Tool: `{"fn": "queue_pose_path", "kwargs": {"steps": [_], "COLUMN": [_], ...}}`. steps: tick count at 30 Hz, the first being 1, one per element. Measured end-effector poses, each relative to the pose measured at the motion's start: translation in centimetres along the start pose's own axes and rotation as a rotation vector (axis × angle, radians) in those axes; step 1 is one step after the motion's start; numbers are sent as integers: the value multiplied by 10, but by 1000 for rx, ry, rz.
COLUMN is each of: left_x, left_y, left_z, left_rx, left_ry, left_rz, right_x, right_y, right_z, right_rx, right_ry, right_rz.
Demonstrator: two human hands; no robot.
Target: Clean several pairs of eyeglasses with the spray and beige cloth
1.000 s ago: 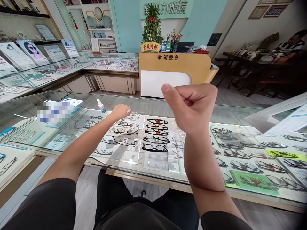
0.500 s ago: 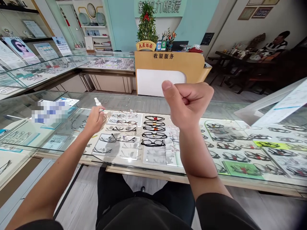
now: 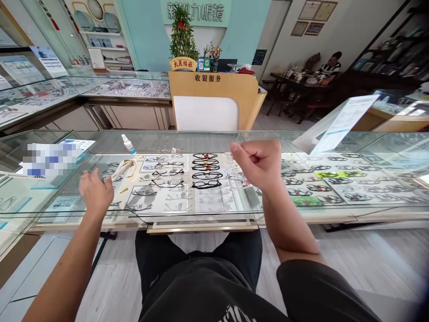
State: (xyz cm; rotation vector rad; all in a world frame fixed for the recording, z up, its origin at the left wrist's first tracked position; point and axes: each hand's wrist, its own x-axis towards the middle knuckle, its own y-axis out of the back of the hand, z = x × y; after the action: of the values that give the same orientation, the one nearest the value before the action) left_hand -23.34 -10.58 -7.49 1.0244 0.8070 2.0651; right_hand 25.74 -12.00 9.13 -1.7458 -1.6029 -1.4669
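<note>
Head view: the left hand (image 3: 96, 191) hovers loosely open near the cloth (image 3: 125, 168), laid within reach beside the spray bottle (image 3: 128, 145), while the right hand (image 3: 259, 163), well right of the bottle, is fisted, contents unclear.

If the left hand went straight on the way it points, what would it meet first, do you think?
Probably the cloth lying on the counter just ahead of the left hand; the bottle stands beyond. Depth is unclear.
</note>
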Motion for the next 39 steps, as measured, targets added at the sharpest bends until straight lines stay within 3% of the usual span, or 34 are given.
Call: {"fn": "queue_pose_path", "kwargs": {"steps": [2, 5, 10, 13, 16, 21, 24, 27, 32, 35, 39], "left_x": [-22, -69, -161, -203, -229, -258, -271, -274, -246, -226, -215], "left_y": [2, -6, -44, -62, -71, -90, -97, -87, -50, -35, -28], "left_z": [12, 31, 39, 37, 36, 34, 37, 49, 77, 87, 87], "left_rx": [-19, -51, -269, -404, -478, -484, -430, -440, -380, -304, -267], "left_ry": [-38, -220, -629, -756, -708, -503, -578, -699, -781, -744, -754], "left_rz": [106, 147, 159, 0, -171, -493, -540, -460, -121, -95, -154], "right_x": [-38, -105, -214, -266, -301, -321, -320, -319, -319, -317, -316], "right_y": [21, 52, 75, 69, 62, 63, 66, 66, 67, 73, 84], "right_z": [9, 24, 35, 33, 32, 36, 42, 51, 61, 62, 57], "right_rx": [-91, -277, -452, -426, -456, -485, -425, -323, -249, -240, -255], "right_ry": [-123, -369, -717, -828, -898, -918, -899, -933, -952, -964, -965], "right_rz": [-45, -59, 24, 58, 138, 213, 234, 285, 307, 300, 267]}}
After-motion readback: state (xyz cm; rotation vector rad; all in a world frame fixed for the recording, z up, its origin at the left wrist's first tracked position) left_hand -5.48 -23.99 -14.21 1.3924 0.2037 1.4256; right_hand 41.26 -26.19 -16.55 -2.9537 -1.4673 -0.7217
